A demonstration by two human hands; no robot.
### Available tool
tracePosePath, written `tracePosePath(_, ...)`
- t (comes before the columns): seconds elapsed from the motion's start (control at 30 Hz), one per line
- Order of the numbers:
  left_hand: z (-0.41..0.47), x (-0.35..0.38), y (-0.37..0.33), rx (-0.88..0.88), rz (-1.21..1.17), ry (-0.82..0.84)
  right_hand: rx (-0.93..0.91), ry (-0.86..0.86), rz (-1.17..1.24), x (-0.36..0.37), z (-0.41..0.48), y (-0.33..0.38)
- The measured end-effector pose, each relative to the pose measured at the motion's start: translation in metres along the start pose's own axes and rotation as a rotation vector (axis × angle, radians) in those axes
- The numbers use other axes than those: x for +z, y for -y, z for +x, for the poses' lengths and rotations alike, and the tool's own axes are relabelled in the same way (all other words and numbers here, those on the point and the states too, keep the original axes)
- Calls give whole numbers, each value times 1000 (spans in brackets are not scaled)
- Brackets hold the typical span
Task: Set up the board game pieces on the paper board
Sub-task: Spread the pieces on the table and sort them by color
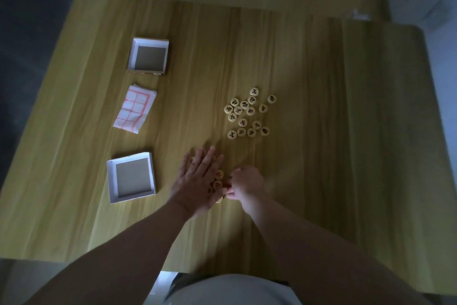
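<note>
Under my two hands, near the table's (321, 131) front edge, I am gathering the red-marked pieces (219, 175). My left hand (197, 178) is lying flat with fingers spread, palm down, covering part of the cluster; whether it is holding anything underneath I cannot tell. My right hand (246, 182) is curling in just beside it, fingertips pinching at a piece, though which one is too hidden to say. Only two or three red discs are showing in the gap between my hands.

Progress, as I judge it: early. Sorting by colour seems nearly done, since the black-marked pieces (247, 113) are sitting in a loose group beyond my right hand, well apart from the red ones. Nothing is placed yet. The paper board (135, 109) is lying folded, beyond and to the left of my left hand, well out of reach of the pieces. It wants unfolding and flattening before any disc goes down.

Two shallow box halves are standing open and look empty: one (131, 177) just to the left of my left hand, the other (149, 56) farther off beyond the folded board.
</note>
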State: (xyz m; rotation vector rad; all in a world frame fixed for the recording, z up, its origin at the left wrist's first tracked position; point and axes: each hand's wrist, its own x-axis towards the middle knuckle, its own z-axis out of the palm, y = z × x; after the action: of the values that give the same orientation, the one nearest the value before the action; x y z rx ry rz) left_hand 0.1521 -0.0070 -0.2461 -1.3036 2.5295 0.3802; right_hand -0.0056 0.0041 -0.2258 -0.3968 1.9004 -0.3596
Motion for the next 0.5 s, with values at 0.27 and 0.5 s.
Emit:
tracePosePath(0.27, -10, -3, 9, 60, 70, 25, -429, -536, -336, -55, 11, 34)
tracePosePath(0.5, 36, -33, 20, -71, -34, -76, -550, -445, -610, -69, 82, 74)
